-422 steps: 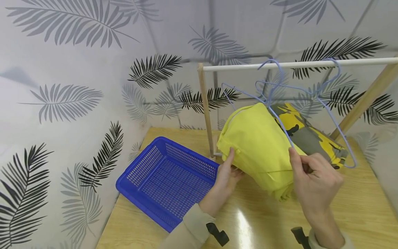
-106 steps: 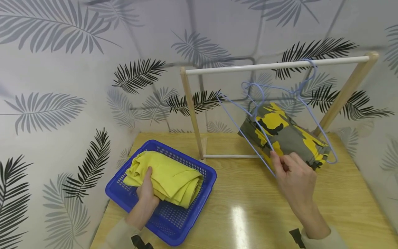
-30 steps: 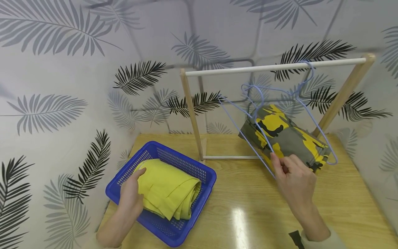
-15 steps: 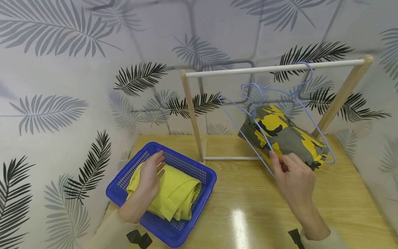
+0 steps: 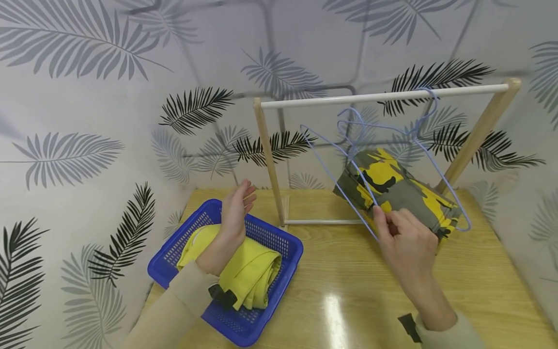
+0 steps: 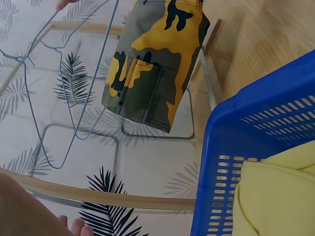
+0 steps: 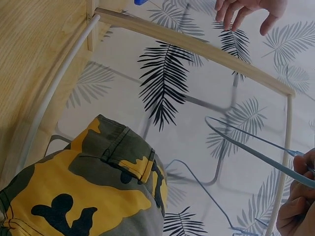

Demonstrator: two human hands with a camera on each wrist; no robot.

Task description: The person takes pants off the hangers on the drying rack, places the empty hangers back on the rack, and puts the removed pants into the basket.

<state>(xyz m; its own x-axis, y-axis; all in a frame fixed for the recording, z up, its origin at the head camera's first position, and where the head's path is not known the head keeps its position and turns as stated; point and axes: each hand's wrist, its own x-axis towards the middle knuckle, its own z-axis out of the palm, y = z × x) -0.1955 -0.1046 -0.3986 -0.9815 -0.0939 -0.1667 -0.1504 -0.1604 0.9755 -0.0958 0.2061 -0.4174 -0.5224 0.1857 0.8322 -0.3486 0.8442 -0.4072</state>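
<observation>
My right hand [image 5: 407, 247] pinches the lower corner of a thin blue wire hanger [image 5: 365, 179]; its hook is below the rack's rod, and no cloth hangs on it. My left hand [image 5: 234, 215] is raised over the far side of the blue basket [image 5: 279, 312], fingers extended and holding nothing; it also shows in the right wrist view, where the left hand [image 7: 251, 10] is by the rack's post. A folded yellow garment [image 5: 248, 261] lies in the basket, partly hidden by my left forearm. A yellow, grey and black camouflage garment [image 5: 405, 189] hangs folded over a second blue hanger [image 5: 440, 167].
The rack has a white top rod [image 5: 322, 102], a left wooden post [image 5: 269, 160], a right wooden post [image 5: 475, 135] and a low white bar [image 5: 322, 221]. It stands on a wooden table [image 5: 314, 281] against a leaf-patterned wall covering [image 5: 144, 82].
The yellow garment came off the hanger and now lies in the basket. My left hand let it go and moved up and right. Just now my right hand shifts the bare hanger slightly left.
</observation>
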